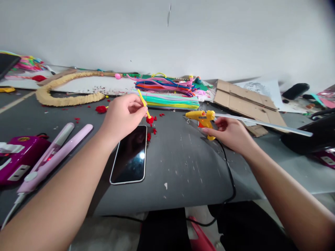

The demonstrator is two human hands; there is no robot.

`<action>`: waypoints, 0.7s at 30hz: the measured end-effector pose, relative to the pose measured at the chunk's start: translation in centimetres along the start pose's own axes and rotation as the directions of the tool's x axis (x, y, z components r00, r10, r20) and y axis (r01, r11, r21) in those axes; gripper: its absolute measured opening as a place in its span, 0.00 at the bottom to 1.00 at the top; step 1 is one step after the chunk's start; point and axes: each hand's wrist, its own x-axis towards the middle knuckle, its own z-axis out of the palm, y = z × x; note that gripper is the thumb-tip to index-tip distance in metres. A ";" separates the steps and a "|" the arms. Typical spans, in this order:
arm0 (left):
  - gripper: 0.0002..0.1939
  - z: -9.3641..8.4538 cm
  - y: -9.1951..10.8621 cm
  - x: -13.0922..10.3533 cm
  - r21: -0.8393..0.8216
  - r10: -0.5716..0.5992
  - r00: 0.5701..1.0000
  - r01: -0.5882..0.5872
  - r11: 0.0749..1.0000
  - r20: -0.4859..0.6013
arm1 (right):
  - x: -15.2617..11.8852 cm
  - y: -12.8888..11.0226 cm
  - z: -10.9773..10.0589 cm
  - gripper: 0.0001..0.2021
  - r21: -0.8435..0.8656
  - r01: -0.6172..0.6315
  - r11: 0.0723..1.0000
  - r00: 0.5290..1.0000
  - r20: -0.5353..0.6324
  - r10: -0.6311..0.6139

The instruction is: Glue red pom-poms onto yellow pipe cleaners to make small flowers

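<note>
Between thumb and fingers, my left hand (127, 113) pinches a yellow pipe cleaner (142, 101), tilted, with its lower end at a small red fuzzy piece (150, 120). Loose red bits (154, 131) lie on the table just beside it. My right hand (230, 134) is wrapped round the grip of a yellow hot glue gun (202, 118), whose nozzle points left. A long clear glue stick (267, 123) sticks out of its back. Below my left hand lies a phone (129, 157) with a dark screen.
A pink hair straightener (57, 150) and a purple power strip (23, 157) lie at left. Bundled pipe cleaners (167, 94), a curved tan wrapped piece (60, 97) and folded cardboard (246, 101) lie along the back. The gun's black cord (230, 174) hangs over the front edge.
</note>
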 end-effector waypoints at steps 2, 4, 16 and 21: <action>0.04 0.0 0.1 0.0 0.008 0.016 1.000 -0.016 1.000 0.001 | -1.9 -0.1 -1.6 0.24 0.083 -0.040 0.996 0.999 0.027 0.038; 0.04 0.0 0.1 -0.1 0.012 0.042 0.999 -0.042 0.999 0.007 | -3.7 -1.3 -2.6 0.19 0.181 0.017 0.983 0.986 0.158 -0.046; 0.03 -0.4 0.2 -0.4 0.062 0.102 0.994 -0.099 0.993 -0.037 | 5.2 -13.9 8.8 0.11 -0.041 0.429 0.902 0.876 0.263 -0.405; 0.02 -0.2 0.4 -0.5 0.039 0.104 0.994 -0.103 0.994 -0.026 | 6.7 -13.7 11.0 0.09 -0.124 0.370 0.921 0.901 0.290 -0.323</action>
